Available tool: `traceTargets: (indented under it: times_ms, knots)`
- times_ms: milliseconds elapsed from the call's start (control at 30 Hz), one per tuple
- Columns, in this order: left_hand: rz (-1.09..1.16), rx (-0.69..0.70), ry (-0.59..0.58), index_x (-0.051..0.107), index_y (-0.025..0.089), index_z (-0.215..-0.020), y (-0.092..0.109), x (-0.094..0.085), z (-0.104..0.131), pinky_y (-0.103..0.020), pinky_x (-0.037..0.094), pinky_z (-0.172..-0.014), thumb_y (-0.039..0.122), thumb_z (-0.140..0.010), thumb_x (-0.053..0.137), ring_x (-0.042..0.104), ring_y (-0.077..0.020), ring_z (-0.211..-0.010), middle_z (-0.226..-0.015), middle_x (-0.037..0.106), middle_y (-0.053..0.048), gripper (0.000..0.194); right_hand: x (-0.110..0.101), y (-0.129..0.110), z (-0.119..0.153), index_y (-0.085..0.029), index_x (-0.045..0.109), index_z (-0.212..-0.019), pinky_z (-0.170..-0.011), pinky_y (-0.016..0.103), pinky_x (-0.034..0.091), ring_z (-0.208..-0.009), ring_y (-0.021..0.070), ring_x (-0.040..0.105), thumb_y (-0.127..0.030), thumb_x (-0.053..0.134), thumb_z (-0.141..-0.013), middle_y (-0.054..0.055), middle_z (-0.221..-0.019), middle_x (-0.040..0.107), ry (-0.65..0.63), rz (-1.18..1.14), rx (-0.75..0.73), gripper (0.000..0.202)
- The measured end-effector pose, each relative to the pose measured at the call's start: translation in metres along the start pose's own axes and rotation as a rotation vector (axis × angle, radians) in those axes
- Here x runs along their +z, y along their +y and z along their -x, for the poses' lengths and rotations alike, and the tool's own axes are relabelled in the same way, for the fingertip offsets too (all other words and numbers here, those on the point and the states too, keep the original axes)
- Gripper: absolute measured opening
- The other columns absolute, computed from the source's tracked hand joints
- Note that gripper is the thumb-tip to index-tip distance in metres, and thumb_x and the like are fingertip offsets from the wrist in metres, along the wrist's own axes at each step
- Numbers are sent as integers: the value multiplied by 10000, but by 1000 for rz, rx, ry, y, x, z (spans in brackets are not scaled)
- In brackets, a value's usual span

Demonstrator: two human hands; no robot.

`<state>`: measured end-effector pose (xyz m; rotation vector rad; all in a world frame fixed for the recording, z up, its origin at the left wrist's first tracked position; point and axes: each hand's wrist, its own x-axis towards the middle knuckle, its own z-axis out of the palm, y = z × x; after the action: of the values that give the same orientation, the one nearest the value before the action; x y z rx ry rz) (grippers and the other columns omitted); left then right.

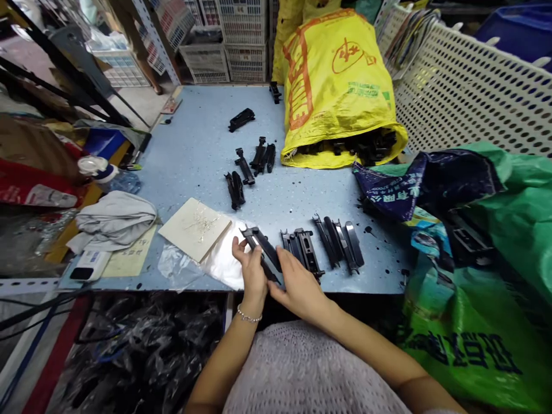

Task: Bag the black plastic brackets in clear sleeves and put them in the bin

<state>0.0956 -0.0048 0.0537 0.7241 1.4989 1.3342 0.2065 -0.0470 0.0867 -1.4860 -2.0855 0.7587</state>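
Note:
Both my hands hold one long black plastic part [266, 253] above the front edge of the blue table. My left hand [252, 269] grips its left side, a bracelet on the wrist. My right hand [297, 283] presses on its lower right side. Just right of it, several black parts [307, 248] lie side by side, with another group [338, 241] beyond. To the left, a cream square board [196, 229] bears small metal pieces, and white plastic [226, 256] lies under its corner. More black parts [244, 165] are scattered farther back.
A yellow sack [340, 86] full of black parts lies open at the back right. Green bags [466, 322] and a white perforated basket [474, 92] stand at the right. Grey cloth [116, 218] and a white device [89, 265] are at the left.

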Motion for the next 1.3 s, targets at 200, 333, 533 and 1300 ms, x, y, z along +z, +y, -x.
traceTargets:
  times_ms: [200,333,533,1300]
  knots:
    - [-61,190,-93,105,337,-1482,-11,-23,7,-344,475,-994,310,-947,479,550,-186,-1208,-1464,348,-119,653,0,24,-9,-165,385,-1458,-1039,571,437,-1290,358,509,-227,640,-778,212,-1396,517,-72,-204,98,729]
    - [-520,453,-171,538,215,-1290,-23,-64,-8,-435,447,-992,388,-928,528,541,-259,-1126,-1233,530,-137,401,-9,48,-18,-183,508,-1375,-971,472,502,-1226,310,559,-248,718,-702,158,-1327,582,-57,-749,302,708]
    - [-679,382,-226,679,183,-739,-33,-110,-54,-353,464,-785,288,-800,684,560,-203,-804,-779,591,-50,121,-10,52,-29,-196,643,-1166,-857,347,534,-973,208,668,-241,697,-707,82,-1111,684,-159,-1339,370,464]
    - [31,120,-240,449,197,-763,-2,-117,-61,-272,480,-783,256,-690,773,602,-116,-775,-794,628,4,337,31,13,-51,-195,675,-1072,-844,336,539,-826,174,644,-233,671,-717,38,-933,703,-238,-1577,538,357]
